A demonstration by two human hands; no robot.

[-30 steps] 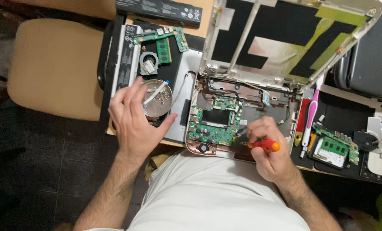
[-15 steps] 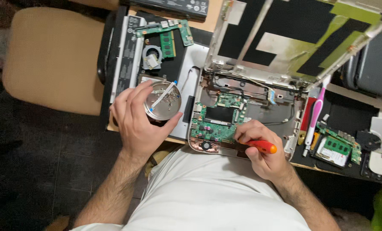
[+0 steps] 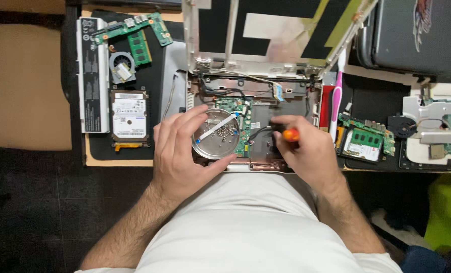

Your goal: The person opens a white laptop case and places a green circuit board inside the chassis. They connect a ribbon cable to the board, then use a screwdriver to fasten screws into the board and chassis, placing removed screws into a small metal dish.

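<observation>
Screws, small and hard to count, are held loose in a round metal dish (image 3: 216, 140), with a white ribbon strip laid across them. In the head view the dish is gripped at its rim by the left hand (image 3: 182, 151), fingers curled around its 9 o'clock side and thumb pressed at 5 o'clock, over the opened laptop base (image 3: 253, 119). An orange-handled screwdriver (image 3: 288, 134) is clamped in the closed fingers of the right hand (image 3: 306, 151), at 3 o'clock from the dish; its tip is hidden by the fingers.

A white rectangular label is seen on the hard drive (image 3: 129, 115) at 9 o'clock from the dish. At 11 o'clock a long battery pack (image 3: 91, 76) bears a grey label strip; its print is too small to make out.

Compared with half a second earlier, the dish has been carried rightward, from beside the base to above its green board, and the screwdriver hand has been raised. The laptop lid is cut off at the top edge.
</observation>
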